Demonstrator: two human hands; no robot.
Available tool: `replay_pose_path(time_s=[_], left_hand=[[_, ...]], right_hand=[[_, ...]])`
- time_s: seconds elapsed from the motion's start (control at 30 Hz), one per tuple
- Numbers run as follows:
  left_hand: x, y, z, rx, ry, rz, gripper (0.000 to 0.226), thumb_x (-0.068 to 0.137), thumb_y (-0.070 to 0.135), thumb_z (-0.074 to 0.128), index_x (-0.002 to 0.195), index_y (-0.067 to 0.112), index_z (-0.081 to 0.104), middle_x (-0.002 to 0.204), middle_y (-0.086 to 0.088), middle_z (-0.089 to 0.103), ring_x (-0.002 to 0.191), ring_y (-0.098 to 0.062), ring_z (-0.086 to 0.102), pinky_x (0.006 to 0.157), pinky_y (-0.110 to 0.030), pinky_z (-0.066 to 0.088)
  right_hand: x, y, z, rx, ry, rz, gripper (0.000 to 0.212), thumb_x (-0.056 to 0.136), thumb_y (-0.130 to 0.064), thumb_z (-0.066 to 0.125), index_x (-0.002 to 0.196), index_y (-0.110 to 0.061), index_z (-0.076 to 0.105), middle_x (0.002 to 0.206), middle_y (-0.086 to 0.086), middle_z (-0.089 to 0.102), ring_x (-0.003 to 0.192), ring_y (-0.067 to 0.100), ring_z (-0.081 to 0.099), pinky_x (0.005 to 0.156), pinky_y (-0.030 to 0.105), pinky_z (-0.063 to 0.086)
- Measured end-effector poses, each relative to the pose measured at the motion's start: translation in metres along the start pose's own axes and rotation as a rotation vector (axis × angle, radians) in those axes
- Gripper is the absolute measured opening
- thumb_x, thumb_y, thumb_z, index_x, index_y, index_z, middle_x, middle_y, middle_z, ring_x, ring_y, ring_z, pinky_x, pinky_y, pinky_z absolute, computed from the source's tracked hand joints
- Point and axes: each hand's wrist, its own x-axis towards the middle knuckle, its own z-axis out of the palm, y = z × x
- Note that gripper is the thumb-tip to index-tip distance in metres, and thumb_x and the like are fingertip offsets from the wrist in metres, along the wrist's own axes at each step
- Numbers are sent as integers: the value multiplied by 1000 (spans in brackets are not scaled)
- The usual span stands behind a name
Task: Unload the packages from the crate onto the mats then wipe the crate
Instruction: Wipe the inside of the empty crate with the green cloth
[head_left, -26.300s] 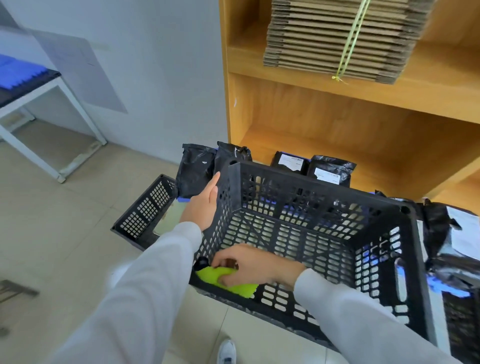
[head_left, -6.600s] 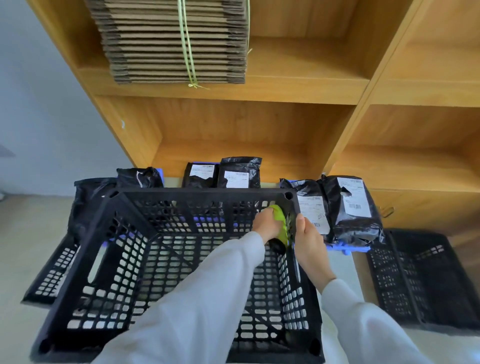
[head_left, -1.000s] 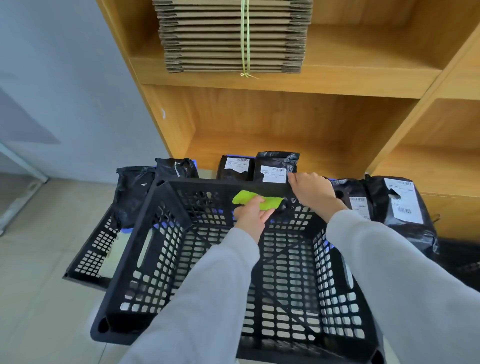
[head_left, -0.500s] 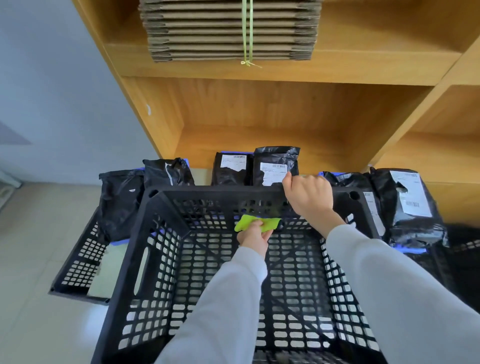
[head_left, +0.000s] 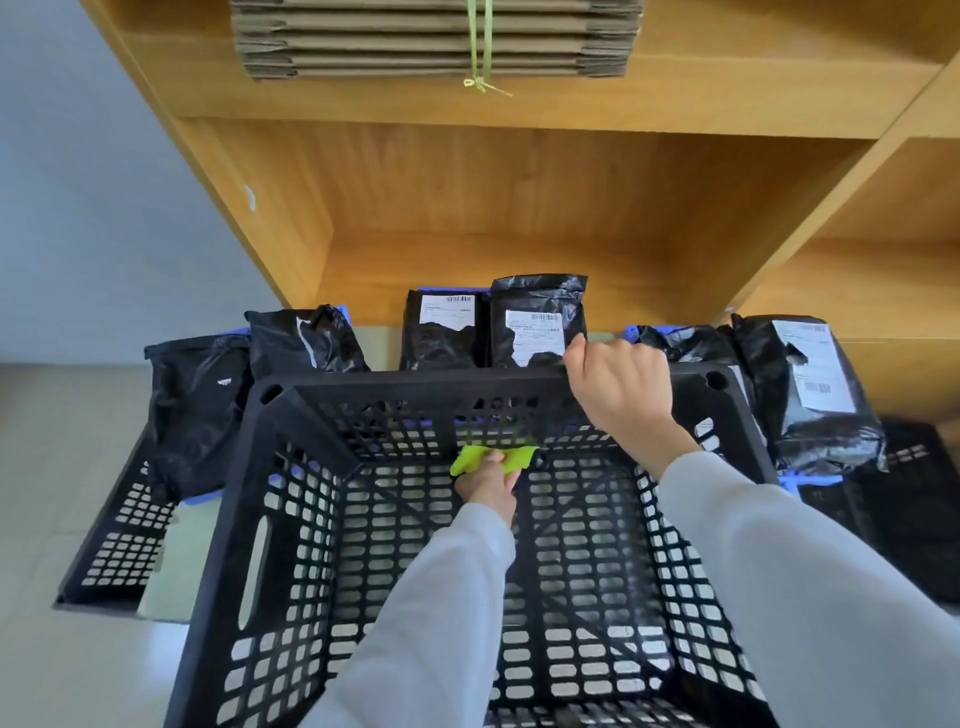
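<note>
Cloth (head_left: 492, 457) lower on crate (head_left: 291, 467) far wall, in left-hand (head_left: 488, 486) grip; right hand (head_left: 618, 395) clutching rim.

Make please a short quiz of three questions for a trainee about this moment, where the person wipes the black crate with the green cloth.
1. True or false: packages still lie inside the crate.
2. Which hand holds the green cloth? A) left B) right
3. Fill in: the right hand grips the crate's far ____.

Key
1. False: the crate holds no packages; the black packages stand outside, behind it.
2. A: the left hand presses the cloth low against the far wall.
3. rim
</note>
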Motion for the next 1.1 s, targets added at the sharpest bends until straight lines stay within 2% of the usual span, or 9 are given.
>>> replay_pose_path(time_s=[0.1, 0.2, 0.23, 0.4, 0.5, 0.67, 0.8, 0.93, 1.1], left_hand=[[-7, 3, -4, 9, -21, -4, 32, 90, 5, 70, 121, 5, 59, 120, -11, 70, 71, -16, 69, 52, -21, 55], [-19, 7, -4, -28, -45, 29, 37, 90, 5, 71, 124, 3, 57, 111, -12, 68, 72, -20, 69, 63, -24, 59], [-25, 9, -4, -40, -60, 43, 39, 90, 4, 72, 125, 3, 55, 106, -11, 67, 72, -21, 68, 67, -25, 58], [-57, 21, -7, -64, -128, 87, 45, 89, 7, 71, 128, 4, 49, 119, -16, 67, 85, -25, 72, 67, -25, 58], [-70, 31, -13, -57, -194, 111, 40, 92, 11, 69, 125, 8, 46, 120, -8, 68, 81, -18, 70, 58, -20, 54], [-100, 50, -21, -118, -282, 136, 40, 90, 2, 70, 124, 3, 50, 112, -12, 68, 104, -29, 73, 72, -27, 60], [-111, 66, -28, -123, -419, 230, 51, 91, -1, 68, 139, -8, 49, 121, -16, 67, 78, -8, 76, 63, -18, 59], [-120, 84, -30, -78, -380, 234, 49, 87, 3, 73, 132, -3, 56, 119, -18, 72, 83, -20, 77, 66, -28, 64], [-114, 88, -25, -82, -267, 250, 50, 85, 3, 75, 129, 5, 51, 113, -17, 70, 67, -24, 75, 93, -44, 60]], right_hand=[[0, 1, -5, -32, -41, -23, 76, 92, -29, 1, 93, -12, 74, 47, -4, 29, 40, 16, 20, 48, 25, 12], [-2, 4, -4, -10, 0, -57, 12, 86, -5, 65, 89, -5, 76, 41, -2, 34, 36, 12, 13, 51, 18, 10], [-2, 5, -3, -31, 37, -71, 15, 79, 0, 72, 93, -5, 76, 41, 0, 42, 35, 14, 18, 51, 17, 11], [-5, 7, -14, -211, -49, -191, 51, 98, -5, 45, 148, -11, 42, 89, 2, 70, 62, 26, 48, 48, 24, 20], [-7, 4, -22, -264, -79, -173, 53, 98, -5, 47, 150, -11, 39, 90, 1, 69, 63, 25, 50, 47, 25, 21], [-8, 3, -27, -284, -168, -154, 55, 97, -6, 49, 150, -13, 37, 92, 0, 69, 64, 25, 52, 49, 26, 31], [-8, 3, -26, -278, -177, -163, 53, 97, -6, 50, 148, -13, 39, 94, 0, 69, 65, 26, 53, 52, 27, 37], [-9, 3, -28, -272, -190, -146, 43, 99, -8, 47, 141, -15, 45, 87, -1, 68, 61, 25, 52, 50, 25, 33], [-9, 3, -27, -303, -170, -159, 48, 97, -8, 51, 145, -15, 43, 89, -1, 68, 61, 25, 50, 47, 25, 28]])
